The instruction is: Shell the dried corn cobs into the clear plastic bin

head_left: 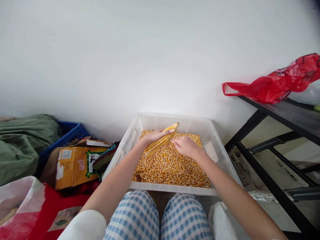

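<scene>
Now, corn cob (159,144): we have it slanting above the middle of the bin (172,189), pale tip toward the far right corner, other end toward the near left; whether that lower end rests on the heap we cannot tell.
Cob's feel: we judge it light, stiff and dry, rough along its yellow rows and so not very slippery; the core should bear a firm squeeze, though single grains may break loose.
Cob's hold: we would grip around the thick middle with one hand, leaving a face bare for the other; the narrow tip offers less to hold.
Left hand (155,135): our fingers are clamped on the cob's upper side, toward the tip.
Right hand (186,145): our fingers curl together, tips at the cob's right flank; we cannot tell whether they touch it or pinch anything.
Bin: translucent plastic, against the wall, its near edge by our knees; loose kernels (172,168) heap over its floor, reaching that near edge.
Blue crate (79,129): beyond the bin's left edge, we see green cloth (27,143) bulging over it.
Orange carton (72,168): between crate and bin; we cannot see its contents.
Red bag (272,87): crumpled on the left edge of the dark table (303,120), contents hidden from us.
</scene>
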Motion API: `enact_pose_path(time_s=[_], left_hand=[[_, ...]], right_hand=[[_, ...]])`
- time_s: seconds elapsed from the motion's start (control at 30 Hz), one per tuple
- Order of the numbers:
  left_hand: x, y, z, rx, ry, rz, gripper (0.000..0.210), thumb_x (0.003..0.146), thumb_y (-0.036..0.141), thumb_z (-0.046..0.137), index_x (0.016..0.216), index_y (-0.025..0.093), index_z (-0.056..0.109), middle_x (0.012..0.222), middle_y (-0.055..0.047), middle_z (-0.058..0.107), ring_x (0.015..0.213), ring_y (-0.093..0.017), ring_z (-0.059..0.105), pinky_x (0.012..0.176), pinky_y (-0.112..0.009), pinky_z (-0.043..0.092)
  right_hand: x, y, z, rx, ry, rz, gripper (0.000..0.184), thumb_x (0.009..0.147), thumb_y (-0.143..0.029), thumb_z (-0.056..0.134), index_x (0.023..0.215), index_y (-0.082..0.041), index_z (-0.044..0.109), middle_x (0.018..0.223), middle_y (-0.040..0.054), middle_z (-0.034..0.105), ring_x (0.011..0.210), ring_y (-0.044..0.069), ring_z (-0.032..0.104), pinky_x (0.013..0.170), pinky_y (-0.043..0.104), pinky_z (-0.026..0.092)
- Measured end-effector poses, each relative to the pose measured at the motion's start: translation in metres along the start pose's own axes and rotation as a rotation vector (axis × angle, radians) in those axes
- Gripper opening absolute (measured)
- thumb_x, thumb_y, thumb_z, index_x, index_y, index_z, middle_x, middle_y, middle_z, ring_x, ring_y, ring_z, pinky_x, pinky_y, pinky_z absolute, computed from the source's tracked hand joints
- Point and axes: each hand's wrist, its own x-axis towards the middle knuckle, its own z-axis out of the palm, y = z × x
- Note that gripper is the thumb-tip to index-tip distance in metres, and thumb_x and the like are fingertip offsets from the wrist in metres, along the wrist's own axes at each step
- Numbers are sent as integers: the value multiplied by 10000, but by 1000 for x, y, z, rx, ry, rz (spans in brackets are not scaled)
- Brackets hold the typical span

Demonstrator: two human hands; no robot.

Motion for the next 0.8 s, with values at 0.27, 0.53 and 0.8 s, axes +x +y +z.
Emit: enact_pose_path(time_s=[0.27, 0.53, 0.8], left_hand=[[14, -2, -18, 620, -13, 132, 237, 591, 424, 663, 614, 189, 642, 615, -39, 638, 707, -251, 609, 636, -267, 435], [15, -5, -13, 531, 93, 191, 298, 651, 494, 604, 683, 204, 666, 662, -18, 655, 711, -228, 618, 558, -227, 424], [13, -7, 7, 37, 90, 97, 461, 659, 548, 580, 834, 128, 655, 694, -82, 660, 607, -223, 614, 547, -274, 461]], right_hand=[[-2, -3, 2, 94, -7, -56, 338, 894, -308, 378, 766, -160, 653, 777, 58, 677, 661, 132, 574, 620, 235, 312], [1, 3, 5, 38, 29, -6, 346, 901, -276, 338, 785, -165, 644, 792, 60, 677, 700, 140, 591, 651, 238, 335], [5, 5, 4, -31, 68, 169, 358, 907, -280, 296, 869, -174, 635, 826, 68, 680, 708, 160, 611, 656, 244, 360]])
